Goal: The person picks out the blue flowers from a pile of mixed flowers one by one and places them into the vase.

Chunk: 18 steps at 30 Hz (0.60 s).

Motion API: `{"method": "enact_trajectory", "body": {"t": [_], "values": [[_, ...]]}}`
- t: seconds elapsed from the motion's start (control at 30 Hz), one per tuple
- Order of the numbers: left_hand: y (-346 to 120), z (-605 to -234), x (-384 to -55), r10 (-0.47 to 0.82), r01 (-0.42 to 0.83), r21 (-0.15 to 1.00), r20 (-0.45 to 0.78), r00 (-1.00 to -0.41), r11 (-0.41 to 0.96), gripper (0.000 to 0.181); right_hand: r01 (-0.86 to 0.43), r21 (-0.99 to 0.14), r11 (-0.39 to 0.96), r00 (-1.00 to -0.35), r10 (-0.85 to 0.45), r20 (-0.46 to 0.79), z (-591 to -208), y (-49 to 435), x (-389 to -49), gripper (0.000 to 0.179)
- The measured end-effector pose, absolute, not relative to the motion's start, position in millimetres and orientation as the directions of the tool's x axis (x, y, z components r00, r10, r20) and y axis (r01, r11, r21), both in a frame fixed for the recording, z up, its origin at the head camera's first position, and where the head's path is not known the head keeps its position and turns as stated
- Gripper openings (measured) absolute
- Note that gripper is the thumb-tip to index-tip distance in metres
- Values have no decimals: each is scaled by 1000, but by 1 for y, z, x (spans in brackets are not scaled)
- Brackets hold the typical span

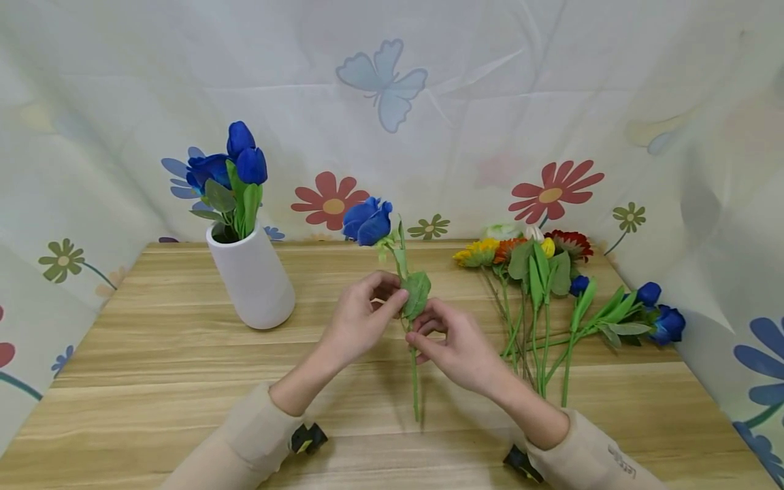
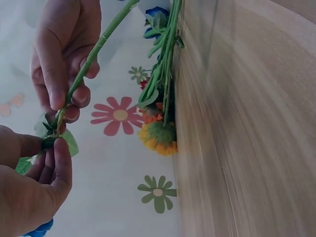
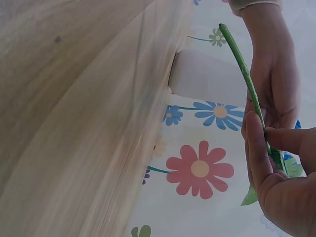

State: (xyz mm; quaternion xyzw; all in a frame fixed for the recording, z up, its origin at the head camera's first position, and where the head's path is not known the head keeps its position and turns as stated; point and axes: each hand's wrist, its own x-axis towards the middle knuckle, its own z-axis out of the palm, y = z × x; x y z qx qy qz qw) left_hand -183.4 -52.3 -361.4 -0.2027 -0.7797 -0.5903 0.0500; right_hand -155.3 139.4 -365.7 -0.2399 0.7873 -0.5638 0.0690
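A blue rose (image 1: 367,222) with a long green stem is held up over the middle of the table. My left hand (image 1: 366,309) pinches it by the leaf and upper stem, just under the bloom. Lower down, my right hand (image 1: 456,344) pinches the stem (image 3: 242,64) between thumb and fingers. The bare stem end hangs below both hands in the head view. In the left wrist view the left hand (image 2: 34,182) has its fingertips at the leaves, close to the right hand (image 2: 64,54).
A white vase (image 1: 254,279) with several blue flowers (image 1: 240,160) stands at the left. Across the right side lie yellow, orange, red and blue flowers (image 1: 478,253) with green stems. Behind the wooden table (image 1: 153,367) hangs a flower-patterned cloth (image 1: 490,136).
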Motion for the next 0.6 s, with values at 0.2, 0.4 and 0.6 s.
{"method": "enact_trajectory", "body": {"t": [0.2, 0.4, 0.6], "values": [[-53, -362, -184, 238, 357, 909, 306, -922, 214, 13, -295, -918, 263, -878, -454, 152, -366, 138, -155, 17], [-55, -361, -185, 233, 354, 913, 307, -923, 201, 14, -293, -914, 282, -876, -462, 138, -366, 140, -152, 21], [-58, -360, -186, 210, 345, 908, 299, -931, 237, 15, -292, -906, 307, -881, -455, 130, -368, 141, -150, 25]]}}
